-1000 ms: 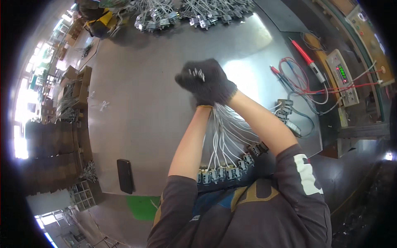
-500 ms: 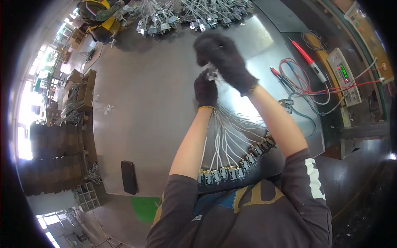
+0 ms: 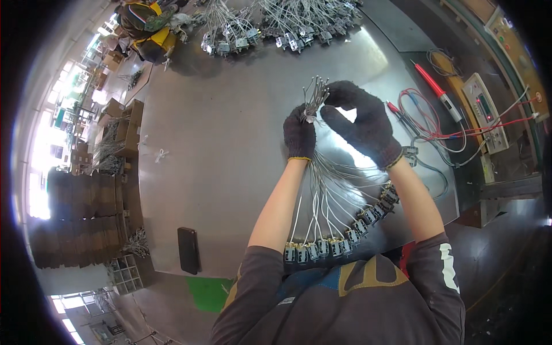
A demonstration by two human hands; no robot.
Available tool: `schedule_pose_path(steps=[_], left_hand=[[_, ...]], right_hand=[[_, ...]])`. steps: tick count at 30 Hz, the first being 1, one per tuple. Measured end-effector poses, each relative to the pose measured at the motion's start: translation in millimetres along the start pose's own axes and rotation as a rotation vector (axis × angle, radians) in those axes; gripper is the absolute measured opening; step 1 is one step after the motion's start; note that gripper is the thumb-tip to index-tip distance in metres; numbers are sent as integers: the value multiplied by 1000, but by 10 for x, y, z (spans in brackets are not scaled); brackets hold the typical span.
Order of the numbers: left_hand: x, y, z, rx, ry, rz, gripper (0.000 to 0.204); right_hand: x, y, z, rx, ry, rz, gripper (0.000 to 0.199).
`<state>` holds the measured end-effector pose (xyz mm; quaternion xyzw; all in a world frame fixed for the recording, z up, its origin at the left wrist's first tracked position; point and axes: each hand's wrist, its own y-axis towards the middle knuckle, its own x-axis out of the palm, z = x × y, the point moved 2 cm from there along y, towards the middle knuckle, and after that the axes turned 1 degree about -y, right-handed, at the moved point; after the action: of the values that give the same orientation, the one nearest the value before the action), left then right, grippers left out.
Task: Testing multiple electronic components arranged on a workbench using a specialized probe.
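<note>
My left hand (image 3: 299, 134), in a dark knit glove, grips a bundle of thin grey wires (image 3: 325, 190) near their bare ends, which stick up above the fist. My right hand (image 3: 360, 122), also gloved, is curled beside the bundle's top, its fingertips at the wire ends. The wires fan down toward me and end in a row of small switch-like parts (image 3: 339, 246) lying along the near edge of the metal table (image 3: 218, 132).
A black phone (image 3: 188, 249) lies at the table's near left edge. More wired parts (image 3: 270, 29) are heaped at the far edge. To the right are red and black test leads (image 3: 428, 115) and a beige meter box (image 3: 486, 112). Cardboard boxes (image 3: 123, 123) stand to the left.
Both hands have come back down and toward me from the far reach of half a second ago. The left hand now holds the bundle's top, with the right beside it.
</note>
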<state>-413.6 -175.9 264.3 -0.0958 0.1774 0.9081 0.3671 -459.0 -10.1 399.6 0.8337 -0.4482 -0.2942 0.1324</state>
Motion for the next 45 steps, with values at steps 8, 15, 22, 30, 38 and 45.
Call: schedule_pose_path(steps=[8,15,22,30,38,45], left_hand=[[-45,14,-93,50,-118,15,27],[-40,-13,-9,104,-53,27,27],[-11,-9,-45,50,-11,40,21],[516,-23,-571,-335,-1369,-89,29],[90,117,-1125,-99,-1078,-305,40],[312,-6,-1056,-431,-1768,-585,51]], right_hand=[[183,18,-8,20,6,39,34],[273,-37,284,83,275,-31,32],[243,-19,214,38,246,-14,28],[450,-54,198,13,198,60,37],[805,16,-191,-76,130,-63,29],[726,24,-74,-78,63,-55,23]])
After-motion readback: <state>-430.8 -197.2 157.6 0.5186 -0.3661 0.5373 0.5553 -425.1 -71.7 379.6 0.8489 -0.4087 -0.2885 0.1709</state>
